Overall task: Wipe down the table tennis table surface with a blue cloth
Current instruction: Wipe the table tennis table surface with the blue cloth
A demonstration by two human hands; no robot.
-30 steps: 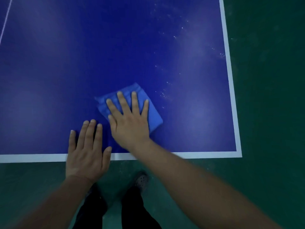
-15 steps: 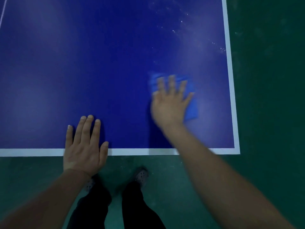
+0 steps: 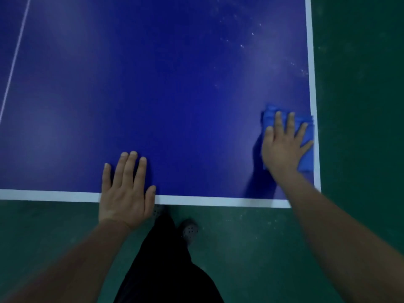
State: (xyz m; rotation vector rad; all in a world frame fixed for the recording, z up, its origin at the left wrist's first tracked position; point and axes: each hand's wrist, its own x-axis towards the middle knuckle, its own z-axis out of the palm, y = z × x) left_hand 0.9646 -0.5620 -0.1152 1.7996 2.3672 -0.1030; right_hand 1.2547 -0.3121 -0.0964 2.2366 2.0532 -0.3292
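Observation:
The dark blue table tennis table (image 3: 175, 95) fills the upper view, with white lines along its near and right edges. A folded blue cloth (image 3: 307, 154) lies at the near right corner, reaching the right white line. My right hand (image 3: 283, 147) presses flat on the cloth with straight, spread fingers. My left hand (image 3: 125, 193) rests flat on the table's near edge, fingers straight, holding nothing. White specks (image 3: 242, 45) dot the surface at the far right.
Green floor (image 3: 360, 106) lies beyond the table's right and near edges. My dark trouser legs (image 3: 166, 259) and a perforated shoe (image 3: 190, 231) stand just below the near edge. A thin white centre line (image 3: 15, 53) runs up the left side.
My right hand has slid the cloth from the middle near my left hand rightward to the table's right edge. My left hand has stayed flat at the near edge.

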